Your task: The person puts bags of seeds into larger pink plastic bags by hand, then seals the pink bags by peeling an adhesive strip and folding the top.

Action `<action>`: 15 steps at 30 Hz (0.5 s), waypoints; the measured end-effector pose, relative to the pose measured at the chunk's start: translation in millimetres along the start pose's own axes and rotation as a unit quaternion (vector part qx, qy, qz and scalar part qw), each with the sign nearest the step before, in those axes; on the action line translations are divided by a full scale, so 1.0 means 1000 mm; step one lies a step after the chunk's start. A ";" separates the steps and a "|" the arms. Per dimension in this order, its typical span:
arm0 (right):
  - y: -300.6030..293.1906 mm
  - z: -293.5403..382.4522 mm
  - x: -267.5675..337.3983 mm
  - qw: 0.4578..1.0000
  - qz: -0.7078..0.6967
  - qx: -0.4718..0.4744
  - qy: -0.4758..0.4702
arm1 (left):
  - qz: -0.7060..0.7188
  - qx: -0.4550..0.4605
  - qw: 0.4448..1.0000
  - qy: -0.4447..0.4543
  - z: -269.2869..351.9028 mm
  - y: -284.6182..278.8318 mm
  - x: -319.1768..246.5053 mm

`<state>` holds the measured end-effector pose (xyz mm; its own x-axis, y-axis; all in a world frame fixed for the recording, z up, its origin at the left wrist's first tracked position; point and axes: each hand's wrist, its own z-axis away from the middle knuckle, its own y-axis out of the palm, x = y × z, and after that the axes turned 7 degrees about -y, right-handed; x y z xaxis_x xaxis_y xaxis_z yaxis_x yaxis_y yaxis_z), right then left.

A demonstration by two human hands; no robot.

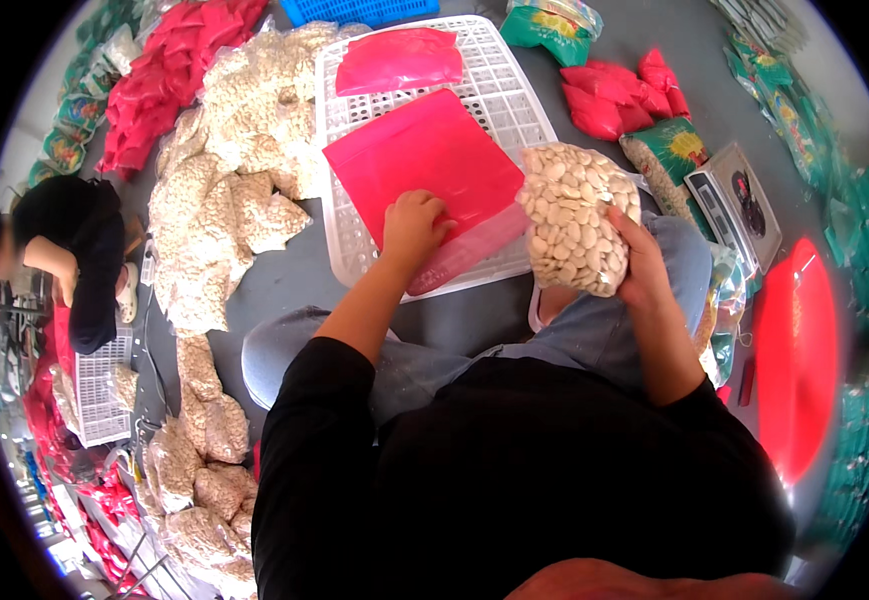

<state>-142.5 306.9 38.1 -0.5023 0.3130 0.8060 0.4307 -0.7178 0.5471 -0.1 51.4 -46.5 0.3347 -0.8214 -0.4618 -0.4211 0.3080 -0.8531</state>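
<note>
A large pink plastic bag [430,161] lies flat, its lighter see-through strip towards me, on an upturned white plastic crate [513,94]. My left hand [415,225] rests on this bag with curled fingers; whether it pinches the film is hidden. My right hand [640,262] grips a clear plastic bag of flat, pale beans or seeds [577,217] from its right side, thumb on the front. That filled bag is held upright above my knee, just right of the pink bag. A folded pink bag [400,61] lies at the crate's far end.
Clear bags of pale seeds [232,150] are heaped on the left. Filled pink packs [618,94], a green printed bag [663,154], a digital scale [738,199] and a red basin [798,360] stand on the right. Another person [78,247] sits at far left beside a white crate [104,390].
</note>
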 end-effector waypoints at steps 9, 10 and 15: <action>0.021 -0.027 -0.026 0.999 -0.014 -0.002 0.033 | 0.101 -0.007 0.995 0.007 -0.016 0.015 0.002; 0.026 -0.025 -0.027 1.000 0.025 0.001 0.014 | 0.134 0.021 0.991 0.001 -0.020 0.018 0.006; 0.030 -0.018 -0.031 0.993 0.116 0.005 -0.027 | 0.131 0.042 0.988 -0.063 -0.029 0.025 0.008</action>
<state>-127.4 264.3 25.0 -0.3483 0.1738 0.9211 0.5372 -0.7683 0.3481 -32.6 38.4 -65.1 0.3270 -0.6437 -0.6919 -0.4371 0.5462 -0.7146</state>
